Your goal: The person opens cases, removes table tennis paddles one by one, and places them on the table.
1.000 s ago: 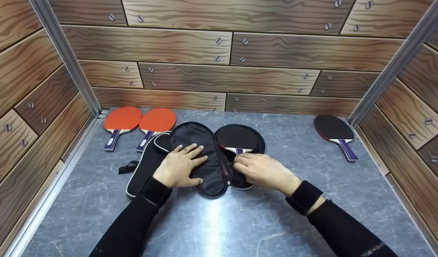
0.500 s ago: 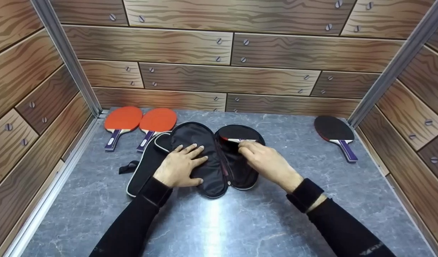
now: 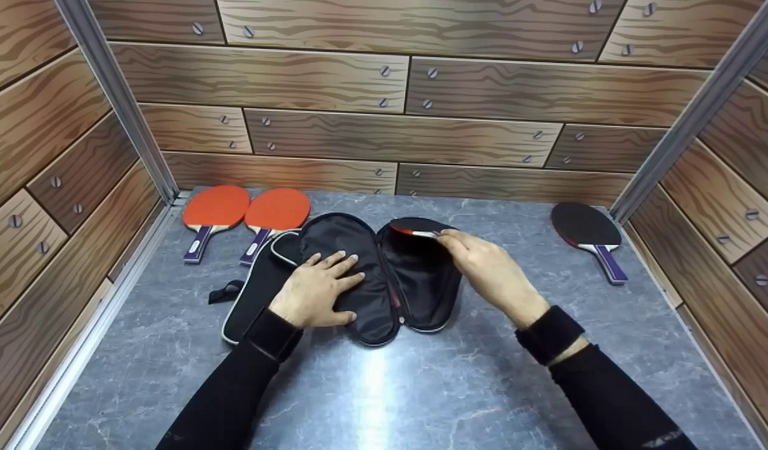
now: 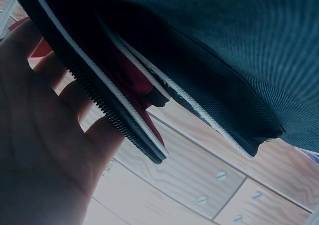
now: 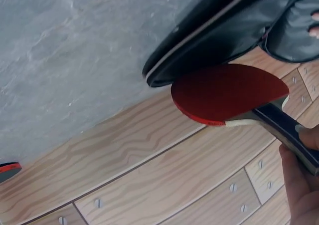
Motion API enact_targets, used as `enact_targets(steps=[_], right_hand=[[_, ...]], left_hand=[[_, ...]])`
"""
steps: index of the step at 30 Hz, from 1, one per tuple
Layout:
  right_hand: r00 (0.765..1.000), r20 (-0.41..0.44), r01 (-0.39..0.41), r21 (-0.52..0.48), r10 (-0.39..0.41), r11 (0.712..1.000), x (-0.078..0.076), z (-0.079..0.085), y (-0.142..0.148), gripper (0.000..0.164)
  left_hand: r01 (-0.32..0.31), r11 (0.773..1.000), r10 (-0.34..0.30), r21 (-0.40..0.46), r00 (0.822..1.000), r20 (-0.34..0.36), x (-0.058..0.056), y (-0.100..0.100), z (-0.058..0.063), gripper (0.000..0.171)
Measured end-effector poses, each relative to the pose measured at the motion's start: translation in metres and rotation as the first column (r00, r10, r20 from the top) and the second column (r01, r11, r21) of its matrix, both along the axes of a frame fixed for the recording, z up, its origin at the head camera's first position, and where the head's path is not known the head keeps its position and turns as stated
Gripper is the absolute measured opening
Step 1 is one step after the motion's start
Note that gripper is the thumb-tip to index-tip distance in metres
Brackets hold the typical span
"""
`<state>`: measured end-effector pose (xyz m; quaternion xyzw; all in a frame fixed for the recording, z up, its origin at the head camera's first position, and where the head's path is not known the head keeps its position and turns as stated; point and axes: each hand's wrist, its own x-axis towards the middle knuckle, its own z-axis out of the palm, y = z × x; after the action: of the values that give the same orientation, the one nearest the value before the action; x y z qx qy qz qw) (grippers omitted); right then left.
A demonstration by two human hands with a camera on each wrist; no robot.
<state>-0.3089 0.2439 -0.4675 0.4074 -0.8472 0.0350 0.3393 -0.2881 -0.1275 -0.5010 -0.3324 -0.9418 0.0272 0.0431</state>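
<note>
A black zip-up paddle case (image 3: 415, 294) lies open in the middle of the grey table. My left hand (image 3: 321, 284) presses flat, fingers straight, on its left flap (image 3: 334, 240). My right hand (image 3: 459, 247) pinches the handle of a table tennis paddle (image 3: 412, 226) at the case's far end. The paddle's blade is tilted up over the rim of the right half. In the right wrist view the dark red blade (image 5: 229, 93) hangs clear of the case (image 5: 224, 35), with my fingers (image 5: 299, 185) on the purple handle (image 5: 289, 130). The left wrist view shows my palm (image 4: 40, 150) against the zipper edge (image 4: 124, 115).
Two orange paddles (image 3: 215, 209) (image 3: 276, 211) lie side by side at the back left. A black-faced paddle (image 3: 584, 225) lies at the back right. A second black case (image 3: 252, 294) with a strap (image 3: 224, 292) sits under the open one's left side. Wood-patterned walls (image 3: 384, 125) enclose the table on three sides.
My right hand has moved away from me, drawing the paddle up and back out of the case's right half. The left hand has stayed pressed on the left flap.
</note>
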Motion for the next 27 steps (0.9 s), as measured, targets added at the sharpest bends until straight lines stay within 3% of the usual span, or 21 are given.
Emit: enact_targets(steps=[13, 27], right_hand=[[0.999, 0.014, 0.032, -0.075, -0.031, 0.997, 0.007, 0.026, 0.021, 0.026], [0.988, 0.095, 0.139, -0.186, -0.123, 0.973, -0.001, 0.033, 0.056, 0.027]], left_hand=[[0.007, 1.000, -0.007, 0.008, 1.000, -0.023, -0.001, 0.000, -0.002, 0.081], [0.002, 1.000, -0.002, 0.006, 1.000, -0.023, -0.001, 0.001, -0.001, 0.081]])
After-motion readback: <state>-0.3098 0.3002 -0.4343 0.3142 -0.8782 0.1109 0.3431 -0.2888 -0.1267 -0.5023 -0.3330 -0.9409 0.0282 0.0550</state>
